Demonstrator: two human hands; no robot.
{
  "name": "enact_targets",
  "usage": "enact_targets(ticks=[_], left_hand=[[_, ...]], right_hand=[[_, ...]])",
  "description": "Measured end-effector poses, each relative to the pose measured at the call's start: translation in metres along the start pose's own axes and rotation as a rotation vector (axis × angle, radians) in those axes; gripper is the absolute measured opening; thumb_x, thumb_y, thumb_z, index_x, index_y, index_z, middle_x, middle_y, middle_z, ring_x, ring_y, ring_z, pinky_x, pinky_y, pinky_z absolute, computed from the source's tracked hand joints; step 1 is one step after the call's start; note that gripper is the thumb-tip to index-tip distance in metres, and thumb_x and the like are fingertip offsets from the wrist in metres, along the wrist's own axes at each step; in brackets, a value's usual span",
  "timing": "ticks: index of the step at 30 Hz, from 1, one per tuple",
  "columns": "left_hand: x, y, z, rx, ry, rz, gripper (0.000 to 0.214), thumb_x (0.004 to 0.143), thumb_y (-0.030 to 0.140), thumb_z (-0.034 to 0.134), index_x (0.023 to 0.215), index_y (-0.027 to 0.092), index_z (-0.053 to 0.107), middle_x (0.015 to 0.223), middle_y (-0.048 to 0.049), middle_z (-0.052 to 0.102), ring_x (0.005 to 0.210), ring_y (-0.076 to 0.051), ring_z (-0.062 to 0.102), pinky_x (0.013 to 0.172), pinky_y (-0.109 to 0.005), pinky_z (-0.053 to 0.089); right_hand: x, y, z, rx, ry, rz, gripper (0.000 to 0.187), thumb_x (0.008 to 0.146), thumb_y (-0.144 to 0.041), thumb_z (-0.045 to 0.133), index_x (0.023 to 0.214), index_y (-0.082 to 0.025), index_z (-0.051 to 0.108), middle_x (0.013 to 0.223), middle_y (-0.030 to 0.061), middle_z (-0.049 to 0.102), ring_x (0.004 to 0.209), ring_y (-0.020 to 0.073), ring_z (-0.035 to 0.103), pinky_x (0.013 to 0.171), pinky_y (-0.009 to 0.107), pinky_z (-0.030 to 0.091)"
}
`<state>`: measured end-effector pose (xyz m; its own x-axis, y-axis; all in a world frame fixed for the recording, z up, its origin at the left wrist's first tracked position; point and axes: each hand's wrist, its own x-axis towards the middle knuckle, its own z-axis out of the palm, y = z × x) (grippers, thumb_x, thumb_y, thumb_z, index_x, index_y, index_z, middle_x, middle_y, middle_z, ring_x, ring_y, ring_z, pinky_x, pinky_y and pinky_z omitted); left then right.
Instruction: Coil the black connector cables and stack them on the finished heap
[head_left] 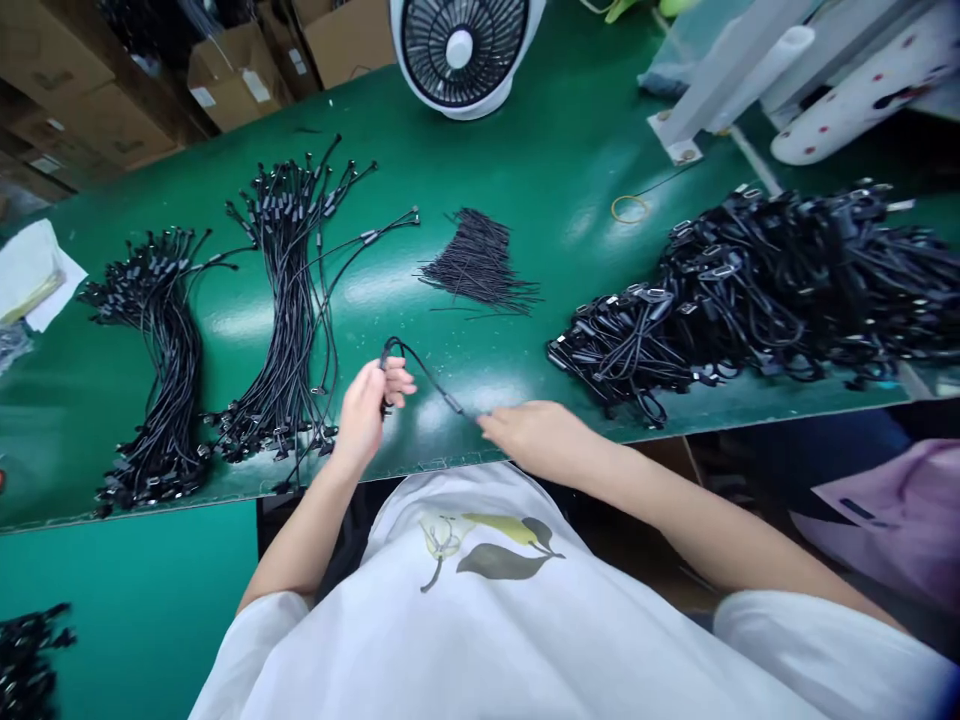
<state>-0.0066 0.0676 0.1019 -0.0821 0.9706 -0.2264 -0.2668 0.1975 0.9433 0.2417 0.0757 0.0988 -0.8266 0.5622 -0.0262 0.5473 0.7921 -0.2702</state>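
My left hand is closed around a black cable, which loops up out of the fist and runs across to the right. With its fingertips pinched together, my right hand grips the cable's other end, slightly blurred, just past a small thicker sleeve. Left of my left hand lies a bundle of straight black cables, with a second cable bundle beyond it. A pile of thin black ties rests on the table ahead of both hands. Coiled cables are heaped to the right of my right hand.
A white fan stands at the back of the green table. A yellow ring lies near a metal post at the right. Cardboard boxes are behind the table, and white paper is at far left.
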Motion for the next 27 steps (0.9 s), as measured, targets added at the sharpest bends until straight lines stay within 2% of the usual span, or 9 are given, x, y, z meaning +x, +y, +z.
enact_targets(ticks=[2, 5, 8, 10, 14, 16, 18, 23, 27], left_hand=[[-0.006, -0.01, 0.012, 0.262, -0.11, 0.028, 0.036, 0.09, 0.05, 0.056, 0.103, 0.018, 0.066, 0.092, -0.0061, 0.07, 0.084, -0.016, 0.065, 0.076, -0.027, 0.049], [-0.014, -0.013, 0.022, 0.416, -0.24, 0.003, 0.034, 0.09, 0.052, 0.056, 0.095, 0.019, 0.066, 0.071, -0.0004, 0.062, 0.069, -0.014, 0.057, 0.072, -0.027, 0.045], [-0.015, -0.005, 0.027, 0.113, -0.212, -0.043, 0.032, 0.091, 0.049, 0.056, 0.091, 0.018, 0.064, 0.053, 0.0076, 0.037, 0.047, -0.008, 0.034, 0.06, -0.025, 0.04], [-0.012, -0.001, 0.031, -0.132, -0.181, -0.111, 0.029, 0.09, 0.046, 0.06, 0.09, 0.016, 0.062, 0.053, 0.0094, 0.029, 0.045, -0.006, 0.026, 0.058, -0.024, 0.04], [-0.009, -0.007, 0.041, -0.34, -0.068, -0.275, 0.027, 0.088, 0.04, 0.065, 0.079, 0.015, 0.058, 0.059, 0.007, 0.036, 0.054, -0.007, 0.042, 0.076, -0.027, 0.049], [-0.009, -0.014, 0.044, -0.39, 0.001, -0.337, 0.033, 0.088, 0.041, 0.063, 0.069, 0.016, 0.052, 0.064, 0.0037, 0.044, 0.067, -0.01, 0.054, 0.084, -0.029, 0.05], [-0.009, -0.02, 0.045, -0.457, 0.087, -0.374, 0.039, 0.092, 0.04, 0.057, 0.064, 0.017, 0.045, 0.063, 0.003, 0.045, 0.066, -0.01, 0.056, 0.077, -0.027, 0.051], [-0.004, -0.024, 0.044, -0.624, 0.261, -0.386, 0.041, 0.102, 0.03, 0.036, 0.064, 0.017, 0.042, 0.052, 0.0083, 0.031, 0.038, -0.004, 0.03, 0.044, -0.017, 0.034], [-0.011, -0.025, 0.048, -0.564, 0.228, -0.373, 0.03, 0.099, 0.033, 0.044, 0.077, 0.015, 0.054, 0.066, 0.0014, 0.055, 0.059, -0.007, 0.058, 0.068, -0.022, 0.052]], right_hand=[[0.016, -0.009, -0.009, 0.132, -0.01, -0.053, 0.027, 0.098, -0.025, 0.043, 0.089, -0.015, 0.067, 0.079, 0.0064, 0.067, 0.064, 0.0136, 0.058, 0.06, 0.026, 0.033], [0.037, -0.005, -0.017, 0.449, 0.207, 0.021, 0.027, 0.098, -0.031, 0.044, 0.093, -0.017, 0.066, 0.089, 0.0058, 0.068, 0.077, 0.0137, 0.06, 0.07, 0.025, 0.039], [0.052, 0.004, -0.005, 0.919, 0.49, 0.22, 0.029, 0.091, -0.045, 0.056, 0.101, -0.019, 0.063, 0.095, 0.0044, 0.064, 0.089, 0.0149, 0.058, 0.081, 0.028, 0.043], [0.059, 0.003, 0.01, 1.246, 0.537, 0.349, 0.037, 0.086, -0.054, 0.058, 0.099, -0.019, 0.06, 0.088, 0.0027, 0.061, 0.084, 0.0146, 0.056, 0.078, 0.028, 0.044], [0.069, -0.01, 0.03, 1.832, 0.583, 0.561, 0.044, 0.081, -0.061, 0.06, 0.078, -0.018, 0.049, 0.061, -0.0075, 0.036, 0.051, 0.0059, 0.032, 0.051, 0.02, 0.032], [0.071, -0.015, 0.028, 1.977, 0.683, 0.639, 0.046, 0.077, -0.059, 0.067, 0.076, -0.018, 0.047, 0.061, -0.0097, 0.026, 0.048, 0.0034, 0.019, 0.046, 0.018, 0.022], [0.072, -0.019, 0.022, 2.073, 0.669, 0.636, 0.045, 0.075, -0.056, 0.071, 0.078, -0.017, 0.048, 0.061, -0.0102, 0.023, 0.048, 0.0028, 0.015, 0.044, 0.017, 0.015], [0.069, -0.034, 0.018, 2.291, 0.538, 0.53, 0.041, 0.079, -0.05, 0.071, 0.078, -0.017, 0.046, 0.061, -0.0099, 0.024, 0.047, 0.0027, 0.015, 0.041, 0.015, 0.015], [0.069, -0.03, 0.028, 2.481, 0.65, 0.692, 0.032, 0.088, -0.037, 0.065, 0.075, -0.017, 0.044, 0.058, -0.0104, 0.022, 0.045, 0.0028, 0.012, 0.038, 0.013, 0.016]])
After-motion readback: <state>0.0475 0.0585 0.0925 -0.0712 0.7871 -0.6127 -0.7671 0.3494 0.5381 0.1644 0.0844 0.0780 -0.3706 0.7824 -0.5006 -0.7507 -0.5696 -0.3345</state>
